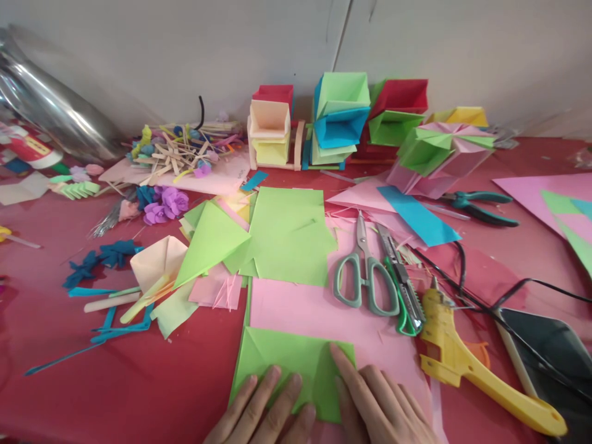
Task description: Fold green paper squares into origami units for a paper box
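Note:
A green sheet of paper [296, 351] with crease lines lies flat at the front, partly over a pink sheet [296, 308]. My left hand [268, 410] rests on its lower left part, fingers spread. At its right side my right hand [379, 401] lies with the index finger stretched out on the paper near the upper right corner. The lower edge of the green paper is hidden under my hands. Beyond the pink sheet lies another green sheet [291, 237], with folded green paper [213, 240] at its left.
Scissors [363, 277], a box cutter [401, 280], a yellow glue gun [467, 364] with a black cable and a phone [550, 351] lie on the right. Folded paper boxes [342, 126] stand along the wall. Paper flowers [166, 205] and scraps lie left; pliers [483, 203] lie further right.

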The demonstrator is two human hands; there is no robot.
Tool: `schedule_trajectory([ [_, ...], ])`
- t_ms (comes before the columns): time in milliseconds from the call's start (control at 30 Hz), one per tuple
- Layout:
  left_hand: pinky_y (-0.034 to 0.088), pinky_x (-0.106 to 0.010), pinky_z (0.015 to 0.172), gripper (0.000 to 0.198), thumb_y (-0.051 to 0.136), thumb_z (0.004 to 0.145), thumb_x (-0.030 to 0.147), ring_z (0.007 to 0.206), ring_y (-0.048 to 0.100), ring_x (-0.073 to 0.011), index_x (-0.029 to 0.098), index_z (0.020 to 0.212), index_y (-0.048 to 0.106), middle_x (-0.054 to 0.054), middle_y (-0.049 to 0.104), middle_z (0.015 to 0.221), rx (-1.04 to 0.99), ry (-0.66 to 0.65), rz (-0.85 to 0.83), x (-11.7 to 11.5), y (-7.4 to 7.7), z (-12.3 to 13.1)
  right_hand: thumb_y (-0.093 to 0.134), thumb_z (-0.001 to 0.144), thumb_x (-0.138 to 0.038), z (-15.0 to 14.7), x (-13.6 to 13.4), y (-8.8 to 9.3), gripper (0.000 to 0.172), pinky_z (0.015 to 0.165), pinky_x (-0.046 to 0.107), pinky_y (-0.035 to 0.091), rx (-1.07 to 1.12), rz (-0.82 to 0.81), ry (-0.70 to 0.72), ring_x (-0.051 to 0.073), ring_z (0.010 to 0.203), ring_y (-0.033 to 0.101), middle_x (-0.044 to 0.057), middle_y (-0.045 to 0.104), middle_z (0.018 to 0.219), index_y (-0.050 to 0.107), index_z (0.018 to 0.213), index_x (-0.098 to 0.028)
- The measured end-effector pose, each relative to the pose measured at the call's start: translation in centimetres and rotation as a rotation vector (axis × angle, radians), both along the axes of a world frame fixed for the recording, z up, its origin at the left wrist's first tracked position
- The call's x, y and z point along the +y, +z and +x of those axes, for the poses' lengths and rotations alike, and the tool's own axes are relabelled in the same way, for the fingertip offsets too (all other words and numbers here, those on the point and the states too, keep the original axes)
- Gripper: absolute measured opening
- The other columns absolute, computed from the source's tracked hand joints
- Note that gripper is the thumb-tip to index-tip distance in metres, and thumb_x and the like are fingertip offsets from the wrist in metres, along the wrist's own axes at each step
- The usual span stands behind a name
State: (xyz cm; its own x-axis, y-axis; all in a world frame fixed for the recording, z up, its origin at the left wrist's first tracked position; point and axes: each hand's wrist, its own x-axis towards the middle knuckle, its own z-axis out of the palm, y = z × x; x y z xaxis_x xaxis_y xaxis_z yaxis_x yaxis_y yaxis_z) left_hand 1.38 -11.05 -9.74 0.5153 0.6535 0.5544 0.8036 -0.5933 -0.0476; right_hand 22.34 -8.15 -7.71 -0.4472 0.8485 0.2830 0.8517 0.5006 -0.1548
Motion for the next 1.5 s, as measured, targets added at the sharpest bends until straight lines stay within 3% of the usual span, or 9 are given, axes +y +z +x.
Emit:
schedule_trajectory([
  [167,0.018,-0.039,0.113,0.026,0.042,0.093,0.031,0.129,0.036,-0.0209,0.030,0.105,0.065,0.004,0.067,0.111,0.020,-0.016,-0.012,0.3,1.0,-0.4,0.036,0.092,-0.027,0.4,-0.1,-0.7,0.047,0.063,0.027,0.045,-0.044,0.024,0.010,0.018,0.070,0.059,0.006,0.061,0.078,0.036,0.137,-0.011],
  [367,0.017,-0.041,0.113,0.029,0.043,0.092,0.035,0.124,0.044,-0.0214,0.031,0.116,0.059,0.004,0.065,0.116,0.223,-0.120,-0.005,0.8,2.1,-1.3,0.036,0.093,-0.027,0.4,0.1,-0.5,0.050,0.064,0.027,0.046,-0.064,0.045,0.029,0.018,0.071,0.058,0.007,0.062,0.080,0.031,0.140,-0.010],
  [600,0.017,-0.039,0.113,0.028,0.040,0.094,0.032,0.125,0.044,-0.0194,0.033,0.110,0.063,0.006,0.068,0.109,0.192,-0.106,0.015,1.3,2.5,-1.2,0.036,0.092,-0.026,0.7,0.1,-0.8,0.051,0.065,0.028,0.047,-0.091,0.063,0.064,0.019,0.074,0.059,0.008,0.062,0.082,0.031,0.140,-0.008],
  [833,0.016,-0.043,0.113,0.032,0.036,0.095,0.030,0.110,0.058,-0.0194,0.033,0.117,0.059,0.005,0.065,0.116,0.272,-0.115,0.017,0.9,2.2,-1.7,0.036,0.092,-0.025,0.5,0.0,-0.6,0.048,0.063,0.027,0.047,-0.064,0.062,0.040,0.019,0.073,0.058,0.007,0.061,0.080,0.035,0.137,-0.009],
  [933,0.017,-0.044,0.112,0.032,0.038,0.094,0.032,0.112,0.056,-0.0207,0.032,0.120,0.057,0.003,0.063,0.119,0.275,-0.124,0.014,0.7,1.9,-1.7,0.038,0.092,-0.024,0.4,0.0,-0.6,0.048,0.064,0.028,0.047,-0.079,0.080,0.038,0.019,0.074,0.059,0.007,0.062,0.081,0.035,0.137,-0.009],
  [1100,0.022,-0.041,0.112,0.029,0.039,0.094,0.032,0.127,0.040,-0.0234,0.031,0.112,0.062,0.003,0.062,0.120,0.055,-0.009,0.031,0.1,0.2,-0.4,0.037,0.092,-0.024,0.4,0.1,-0.7,0.048,0.063,0.028,0.048,-0.105,0.081,0.046,0.019,0.073,0.059,0.008,0.062,0.082,0.035,0.137,-0.009],
  [1233,0.025,-0.040,0.110,0.030,0.037,0.094,0.029,0.127,0.040,-0.0238,0.029,0.109,0.063,0.002,0.057,0.127,-0.078,0.044,0.084,-0.1,-0.9,0.5,0.036,0.092,-0.024,0.4,0.0,-0.8,0.047,0.065,0.028,0.048,-0.098,0.082,0.036,0.020,0.075,0.059,0.008,0.062,0.082,0.036,0.136,-0.009],
  [1500,0.023,-0.040,0.111,0.031,0.037,0.094,0.026,0.128,0.039,-0.0224,0.028,0.099,0.067,0.001,0.070,0.104,-0.057,0.015,0.050,0.3,0.3,0.5,0.039,0.091,-0.025,0.0,0.0,0.0,0.045,0.058,0.026,0.049,-0.013,0.040,0.003,0.017,0.069,0.057,0.008,0.059,0.081,0.040,0.133,-0.011],
])
